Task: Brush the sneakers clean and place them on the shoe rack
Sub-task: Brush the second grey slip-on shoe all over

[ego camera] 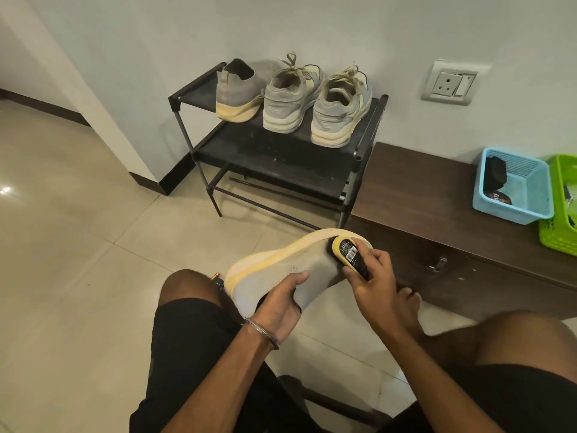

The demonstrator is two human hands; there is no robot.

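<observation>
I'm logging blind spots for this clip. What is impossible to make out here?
All in the head view:
- Brush bristles: hidden by its own body and the right hand.
- Held sneaker opening: covered by the left hand.
- Green basket: cut off by the right edge.
- Dark items in the blue basket: too small to identify.
- Brush label: too small to read.

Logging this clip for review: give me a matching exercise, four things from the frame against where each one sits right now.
Things:
1. brush
2. knit sneaker
3. laced sneakers
4. blue basket

Places:
A. on the dark wooden bench
B. gripped in the right hand, bristles against a shoe
C. on the top shelf of the shoe rack
D. held by the left hand above the lap

Pairs: 1-B, 2-D, 3-C, 4-A
</observation>
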